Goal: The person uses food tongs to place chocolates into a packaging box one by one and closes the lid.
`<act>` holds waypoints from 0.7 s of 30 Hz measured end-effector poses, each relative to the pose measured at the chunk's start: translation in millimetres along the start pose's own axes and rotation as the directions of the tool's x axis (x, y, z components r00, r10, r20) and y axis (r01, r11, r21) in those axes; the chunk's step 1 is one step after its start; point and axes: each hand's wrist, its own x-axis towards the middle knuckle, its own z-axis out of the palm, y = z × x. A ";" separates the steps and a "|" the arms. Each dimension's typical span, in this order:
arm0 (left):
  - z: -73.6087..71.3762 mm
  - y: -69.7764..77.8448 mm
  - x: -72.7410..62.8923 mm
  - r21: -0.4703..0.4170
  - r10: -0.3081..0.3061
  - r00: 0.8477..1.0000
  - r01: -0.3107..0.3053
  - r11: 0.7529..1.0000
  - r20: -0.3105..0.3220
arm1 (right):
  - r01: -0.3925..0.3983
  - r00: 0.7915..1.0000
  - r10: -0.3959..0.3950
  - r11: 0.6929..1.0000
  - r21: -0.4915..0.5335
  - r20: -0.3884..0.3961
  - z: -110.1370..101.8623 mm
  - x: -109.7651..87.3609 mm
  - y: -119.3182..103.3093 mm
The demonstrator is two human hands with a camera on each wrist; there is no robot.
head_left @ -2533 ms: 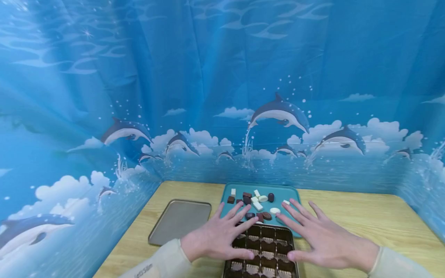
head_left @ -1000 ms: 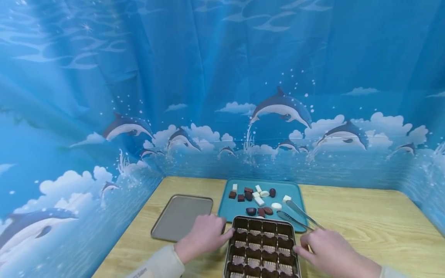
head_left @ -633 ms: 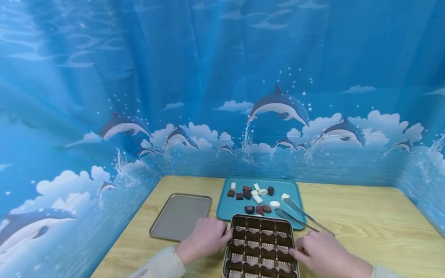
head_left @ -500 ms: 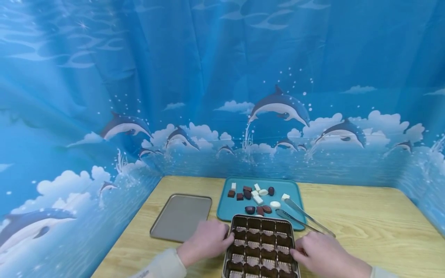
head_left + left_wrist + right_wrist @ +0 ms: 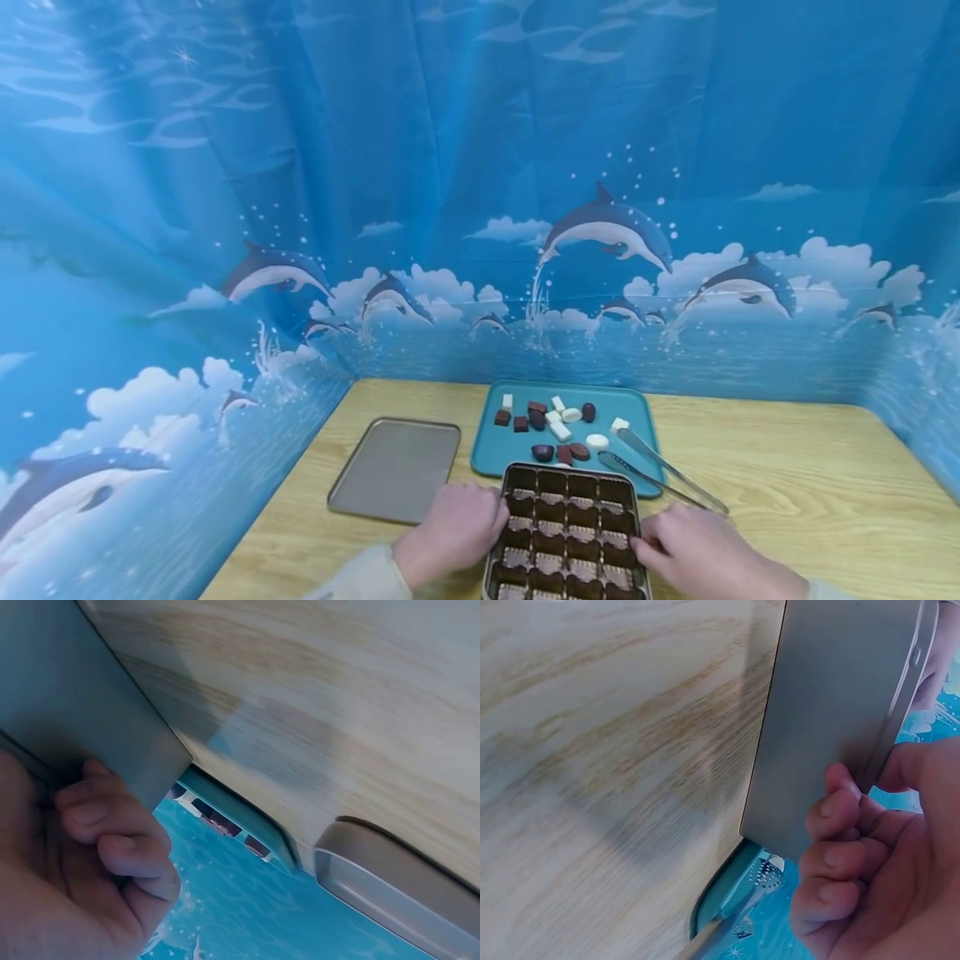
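Note:
A metal tin box (image 5: 568, 533) with a brown plastic insert divided into small compartments stands at the front of the table. At its left rim, my left hand (image 5: 459, 527) holds on with curled fingers; its index finger (image 5: 90, 769) is by the side wall in the left wrist view. My right hand (image 5: 701, 550) pinches the right rim, thumb over the edge and bent fingers (image 5: 832, 814) against the outer wall. Behind the box lies a teal tray (image 5: 487, 450) with several dark, brown and white chocolates. Metal tongs (image 5: 667, 471) rest across the tray's right front edge.
A flat grey-brown metal lid (image 5: 397, 467) lies on the wooden table (image 5: 787, 475) left of the box. Behind the table hangs a blue curtain (image 5: 480, 167) printed with dolphins, which also runs down both sides.
Both hands were spread open above the box and tray; they have since come down to the box's two sides. The tongs, earlier hidden behind the right hand, now show. The latest half second brings little movement.

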 end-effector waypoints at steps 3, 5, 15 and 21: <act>0.7 3.6 0.5 0.036 0.006 1.000 -0.005 0.999 -0.018 | -0.001 1.000 0.000 1.000 0.011 0.012 -1.3 -0.9 1.5; 1.2 6.0 0.8 0.057 0.007 0.999 -0.005 0.998 -0.036 | -0.006 0.999 0.005 1.000 0.025 0.032 -2.3 -1.1 3.2; 0.5 16.9 1.8 0.072 -0.007 0.997 0.012 0.997 -0.073 | -0.059 0.989 0.044 0.993 0.106 0.142 -8.7 -2.1 15.2; 1.5 20.4 3.9 0.050 -0.027 0.998 0.030 0.998 -0.062 | -0.060 0.990 0.047 0.993 0.099 0.132 -9.1 -5.4 18.5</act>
